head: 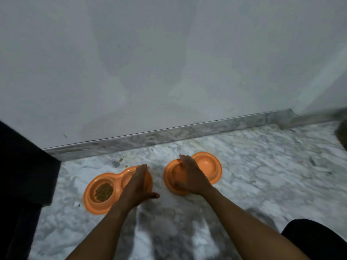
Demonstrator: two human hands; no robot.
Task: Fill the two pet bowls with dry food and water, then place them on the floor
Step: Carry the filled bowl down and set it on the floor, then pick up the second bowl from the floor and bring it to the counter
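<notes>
Two orange double pet bowls rest on the marble floor near the wall. The left bowl (93, 196) has brown dry food (103, 191) in its left well. My left hand (138, 182) lies flat over its right well, fingers together and thumb out at the rim. The right bowl (208, 164) shows a smooth orange right well; I cannot tell whether it holds water. My right hand (189, 175) covers its left well, fingers extended and resting on the rim. Neither hand clearly grips its bowl.
A marble skirting (169, 134) runs along the grey wall just behind the bowls. A dark piece of furniture (22, 175) stands at the left. A few kibble crumbs (121, 160) lie by the skirting. My dark-clothed knee (317, 239) is at bottom right.
</notes>
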